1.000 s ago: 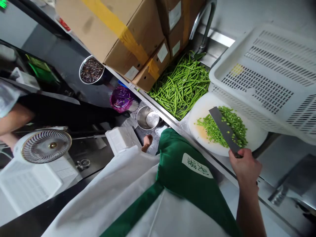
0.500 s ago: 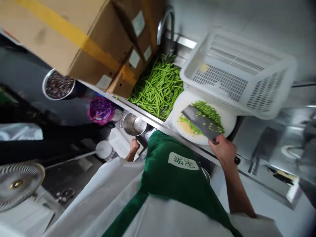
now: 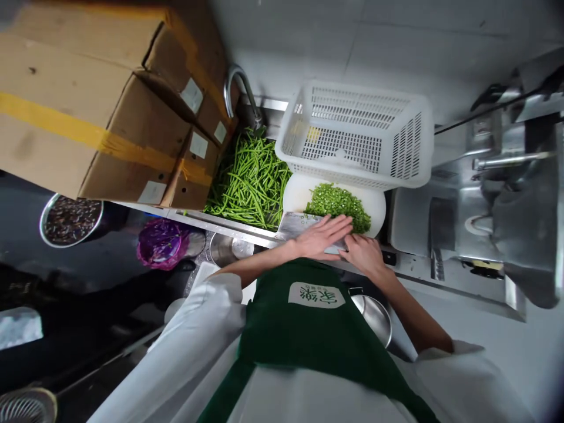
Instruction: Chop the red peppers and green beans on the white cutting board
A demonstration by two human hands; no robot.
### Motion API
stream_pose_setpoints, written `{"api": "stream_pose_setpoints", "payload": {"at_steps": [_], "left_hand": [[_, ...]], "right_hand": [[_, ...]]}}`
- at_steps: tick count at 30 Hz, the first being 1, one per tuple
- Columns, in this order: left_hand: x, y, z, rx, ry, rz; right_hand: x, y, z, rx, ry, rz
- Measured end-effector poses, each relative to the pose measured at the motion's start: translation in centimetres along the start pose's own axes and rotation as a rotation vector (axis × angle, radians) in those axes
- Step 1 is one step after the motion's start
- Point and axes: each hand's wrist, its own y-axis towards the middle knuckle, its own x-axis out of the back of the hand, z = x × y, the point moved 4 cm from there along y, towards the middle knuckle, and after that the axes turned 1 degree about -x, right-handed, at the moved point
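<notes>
My right hand is closed at the handle end of a wide cleaver; the handle itself is hidden by my fingers. Stretched out flat, my left hand lies against the cleaver's blade, its fingertips by the chopped greens. A heap of chopped green beans sits on the round white cutting board, just beyond the blade. Long whole green beans fill the sink area left of the board.
A white plastic basket stands behind the board. Cardboard boxes are stacked at left beside the faucet. Another cleaver lies on the right counter. Below the counter are a metal pot and a purple-bagged bin.
My left hand has come up from below the counter onto the blade. The cleaver has moved to the board's near edge, and the chopped beans are in one heap beyond it.
</notes>
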Motion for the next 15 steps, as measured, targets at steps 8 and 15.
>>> {"api": "stream_pose_setpoints", "payload": {"at_steps": [8,15], "left_hand": [[-3.4,2.8,0.9,-0.104,-0.005,0.166],[-4.8,3.4,4.9,-0.027,-0.034,0.141]], "right_hand": [[-1.3,-1.1,-1.9,-0.043,0.022,0.034],[-1.6,-4.4,-5.8,-0.163,-0.029,-0.002]]}}
